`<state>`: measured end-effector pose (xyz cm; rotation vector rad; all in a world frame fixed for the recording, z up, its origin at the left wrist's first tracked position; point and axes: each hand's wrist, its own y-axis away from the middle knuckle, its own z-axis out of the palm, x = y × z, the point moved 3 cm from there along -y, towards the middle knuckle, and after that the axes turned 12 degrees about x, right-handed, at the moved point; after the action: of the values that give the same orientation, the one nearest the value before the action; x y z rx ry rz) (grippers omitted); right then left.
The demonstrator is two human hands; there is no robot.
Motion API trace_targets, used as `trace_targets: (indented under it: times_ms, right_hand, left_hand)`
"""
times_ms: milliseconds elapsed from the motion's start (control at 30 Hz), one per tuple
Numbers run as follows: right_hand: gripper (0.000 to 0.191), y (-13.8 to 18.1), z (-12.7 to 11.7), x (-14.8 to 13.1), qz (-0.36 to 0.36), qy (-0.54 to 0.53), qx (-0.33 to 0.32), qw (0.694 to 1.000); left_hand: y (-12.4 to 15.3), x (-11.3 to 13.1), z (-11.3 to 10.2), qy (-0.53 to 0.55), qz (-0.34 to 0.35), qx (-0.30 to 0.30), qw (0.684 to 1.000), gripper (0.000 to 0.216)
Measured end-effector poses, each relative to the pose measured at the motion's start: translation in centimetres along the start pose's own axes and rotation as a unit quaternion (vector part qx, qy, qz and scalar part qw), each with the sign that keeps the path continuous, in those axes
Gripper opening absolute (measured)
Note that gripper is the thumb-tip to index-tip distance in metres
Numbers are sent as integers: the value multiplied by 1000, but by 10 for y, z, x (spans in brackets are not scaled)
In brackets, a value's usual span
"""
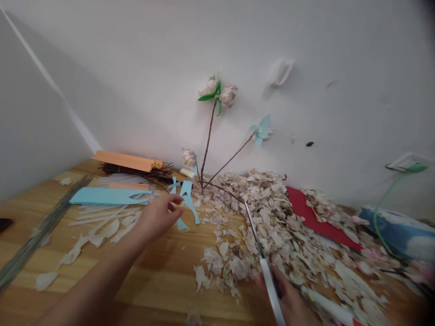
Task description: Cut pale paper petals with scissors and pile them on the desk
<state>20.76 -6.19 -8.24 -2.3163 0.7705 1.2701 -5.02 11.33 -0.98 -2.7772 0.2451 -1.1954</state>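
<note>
My left hand [162,216] reaches over cut light blue paper scraps [187,199], its fingers loosely curled with a gap between them. Nothing shows in those fingers, and whether they touch the scraps is hard to tell. My right hand [288,299] grips a pair of scissors [265,267], blades pointing up and away. Under the scissors spreads a heap of dry, pale petals [272,217]. Beside my left wrist lies a light blue paper strip [102,195] with a leaf-shaped cutout.
Twig stems with a white-and-green flower [217,93] and a blue-leaved flower [261,130] lean by the wall. Orange paper [125,159] lies on a twig bundle [136,171]. Green wires [44,231] lie left; red paper [317,219] and a blue-white bag [397,231] lie right.
</note>
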Motion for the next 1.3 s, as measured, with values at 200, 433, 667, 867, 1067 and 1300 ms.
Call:
trace_targets:
  times_ms: [200,433,667,867,1067,1300]
  right_hand:
    - [50,-8,-4,8,75,-28,-4,997]
    - [32,-4,-11,-13,46,50,37,997]
    - [24,-4,-7,-10,52,108,5,993]
    - [23,-2,0,-9,36,172,-10,984]
    - [24,0,5,-10,9,188,3,982]
    - [20,3,16,-27,-28,307,-14,951]
  left_hand:
    - [46,33,36,84,34,-195,977,30]
    - [61,43,36,-26,98,-242,965,26]
    - [76,28,60,-35,173,-270,946,36]
    - [85,48,60,65,206,-337,916,39]
    - [77,48,79,105,255,-214,937,43]
    - [70,46,75,218,113,-199,949,44]
